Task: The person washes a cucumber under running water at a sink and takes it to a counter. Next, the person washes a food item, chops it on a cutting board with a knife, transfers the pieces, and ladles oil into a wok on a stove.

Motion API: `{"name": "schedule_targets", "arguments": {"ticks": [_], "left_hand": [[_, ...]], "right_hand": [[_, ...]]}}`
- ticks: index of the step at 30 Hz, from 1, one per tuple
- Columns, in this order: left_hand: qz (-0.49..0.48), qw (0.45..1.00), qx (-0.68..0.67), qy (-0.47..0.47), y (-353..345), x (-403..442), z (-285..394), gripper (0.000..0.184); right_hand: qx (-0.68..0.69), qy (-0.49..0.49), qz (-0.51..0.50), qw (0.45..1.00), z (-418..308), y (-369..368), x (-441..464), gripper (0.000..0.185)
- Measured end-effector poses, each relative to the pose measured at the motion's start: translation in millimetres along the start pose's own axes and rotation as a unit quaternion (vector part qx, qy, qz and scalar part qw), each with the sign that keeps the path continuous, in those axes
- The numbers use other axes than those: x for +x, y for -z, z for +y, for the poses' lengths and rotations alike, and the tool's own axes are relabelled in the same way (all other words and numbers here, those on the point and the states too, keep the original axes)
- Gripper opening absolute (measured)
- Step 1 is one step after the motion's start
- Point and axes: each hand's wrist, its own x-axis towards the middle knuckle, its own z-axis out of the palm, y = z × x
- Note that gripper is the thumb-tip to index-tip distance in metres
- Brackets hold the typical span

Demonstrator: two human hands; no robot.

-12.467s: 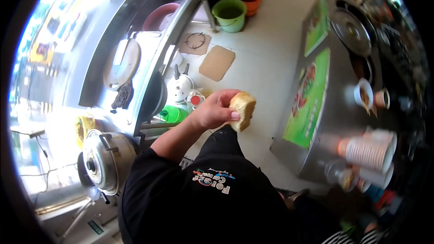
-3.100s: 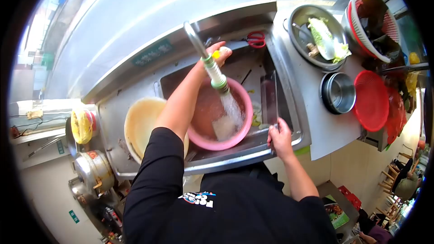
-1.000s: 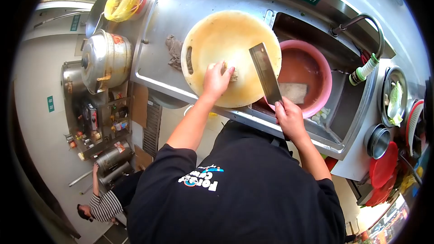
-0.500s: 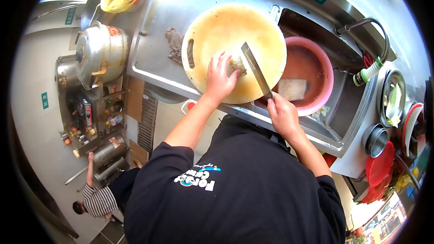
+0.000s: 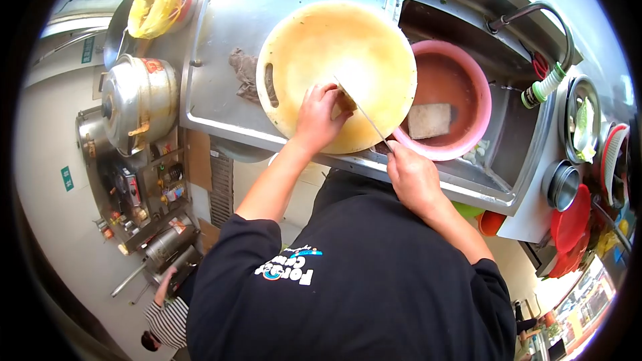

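Note:
A round yellowish cutting board (image 5: 341, 33) lies over the metal sink counter. On it my left hand (image 5: 318, 117) closes its fingers around a small speckled, greenish-brown piece of food (image 5: 345, 102), mostly hidden by the fingers. My right hand (image 5: 416, 177) is wrapped around the handle of a cleaver (image 5: 365, 115), whose blade stands edge-down on the board, right beside that piece. Whether the blade has cut into it, I cannot tell. To the right, a pink basin (image 5: 479, 77) holds murky liquid and a whitish rectangular block (image 5: 429, 121).
A brown rag (image 5: 245, 73) lies left of the board. The curved faucet (image 5: 535, 10) rises behind the sink (image 5: 525, 144). Metal bowls (image 5: 562, 184) and a red basket (image 5: 570, 227) are at right. A large pot (image 5: 144, 103) stands left; a person in a striped shirt (image 5: 167, 321) is farther off.
The cleaver has moved left to the food piece, and its blade has turned from tilted to nearly upright. My left fingers have curled more tightly over the piece. The view has shifted slightly.

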Motion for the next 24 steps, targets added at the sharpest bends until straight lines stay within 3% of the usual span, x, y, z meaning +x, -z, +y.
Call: {"name": "schedule_targets", "arguments": {"ticks": [7, 12, 19, 24], "left_hand": [[-0.056, 0.998, -0.019, 0.006, 7.5, 11.2, -3.8, 0.039], [-0.024, 1.000, -0.017, 0.005, 6.0, 11.3, -3.2, 0.035], [-0.010, 1.000, -0.013, -0.020, 4.7, -0.9, -8.7, 0.033], [-0.020, 0.999, -0.030, 0.007, 3.0, 0.2, -2.3, 0.037]], "right_hand": [[0.015, -0.006, -0.005, 1.000, -0.3, -8.6, 11.9, 0.011], [0.002, -0.010, -0.060, 0.998, -3.5, -6.5, 41.1, 0.008], [0.007, -0.021, -0.019, 1.000, 10.3, -52.8, 82.0, 0.012], [-0.012, 0.006, -0.023, 1.000, -0.9, 0.5, 38.8, 0.008]]}}
